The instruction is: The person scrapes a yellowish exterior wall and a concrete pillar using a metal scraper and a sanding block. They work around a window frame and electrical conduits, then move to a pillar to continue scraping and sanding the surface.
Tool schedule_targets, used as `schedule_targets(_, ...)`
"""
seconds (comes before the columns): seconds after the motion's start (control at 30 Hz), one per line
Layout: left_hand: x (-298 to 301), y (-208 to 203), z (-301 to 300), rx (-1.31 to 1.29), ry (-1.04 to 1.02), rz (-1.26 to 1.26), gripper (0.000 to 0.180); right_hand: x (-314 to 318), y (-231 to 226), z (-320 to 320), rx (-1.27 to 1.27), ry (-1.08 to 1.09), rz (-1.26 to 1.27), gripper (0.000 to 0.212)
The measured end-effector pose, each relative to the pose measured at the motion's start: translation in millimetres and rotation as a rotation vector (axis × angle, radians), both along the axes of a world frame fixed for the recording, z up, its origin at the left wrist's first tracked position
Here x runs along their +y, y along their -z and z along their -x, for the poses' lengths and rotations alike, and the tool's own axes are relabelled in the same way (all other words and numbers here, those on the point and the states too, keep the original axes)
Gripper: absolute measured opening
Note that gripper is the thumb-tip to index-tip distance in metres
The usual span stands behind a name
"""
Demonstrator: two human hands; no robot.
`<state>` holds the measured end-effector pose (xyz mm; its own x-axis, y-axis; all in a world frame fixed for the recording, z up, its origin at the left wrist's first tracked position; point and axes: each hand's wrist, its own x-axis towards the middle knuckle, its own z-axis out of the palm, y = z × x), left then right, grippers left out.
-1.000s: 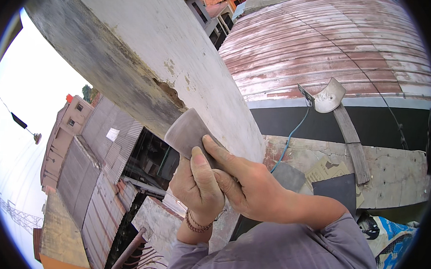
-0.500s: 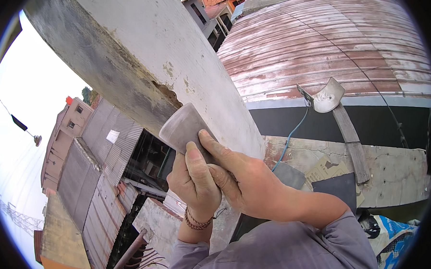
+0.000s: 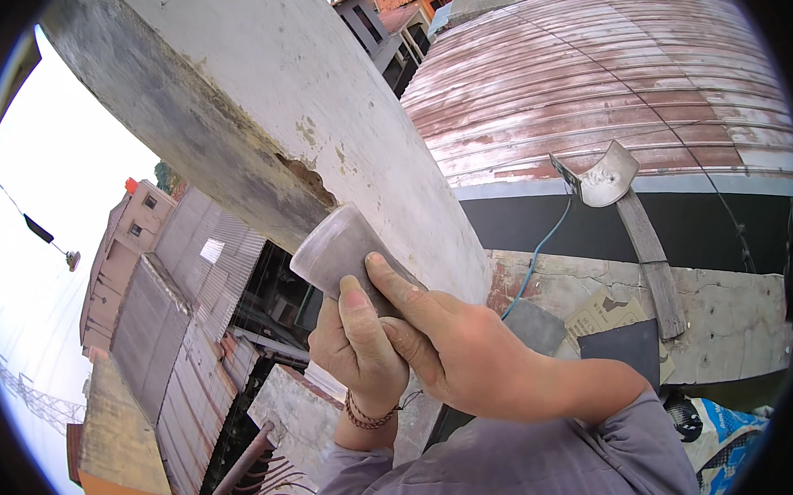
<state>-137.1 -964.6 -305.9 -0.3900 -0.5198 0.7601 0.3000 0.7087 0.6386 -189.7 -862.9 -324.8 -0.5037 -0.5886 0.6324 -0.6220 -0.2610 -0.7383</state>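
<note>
A worn grey piece of sandpaper [image 3: 336,245], curved along its upper edge, is pinched between my two hands. My left hand [image 3: 363,339] grips it from below, thumb lying on its face. From the right, my right hand [image 3: 450,338] presses its index finger on the sheet, its other fingers curled against the left hand. Just beyond the sandpaper rises a white plastered pillar [image 3: 349,113], with a chipped, crumbling patch [image 3: 307,177] along its grey edge. Whether the sheet touches the pillar I cannot tell.
On the concrete ledge [image 3: 729,324] to the right lie a brown-backed sheet [image 3: 601,317], a dark sheet [image 3: 622,346] and a wooden strip [image 3: 660,286] below a bent pale piece [image 3: 608,179]. A blue cord [image 3: 538,254] hangs there. Rooftops [image 3: 154,325] drop away at left.
The view has shifted slightly, so the surroundings sit a little further right. Both hands keep the same grip, and the sandpaper appears slightly lower against the pillar's chipped edge.
</note>
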Motion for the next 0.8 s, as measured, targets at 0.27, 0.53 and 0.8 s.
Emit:
schedule_targets(0.27,-0.5,-1.4,1.5,0.01,0.008,-0.096,0.035,-0.6,-3.8,1.1,0.01,0.01,0.001,0.058)
schedule_targets(0.53,-4.3,-1.7,-0.4,-0.011,0.065,-0.008,0.036,1.1,-4.8,1.9,0.022,0.028,-0.024,0.058)
schedule_targets(0.8,-5.6,-3.5,-1.8,-0.045,0.073,0.0,0.036,-2.6,-4.5,4.3,0.033,0.035,0.089,0.058)
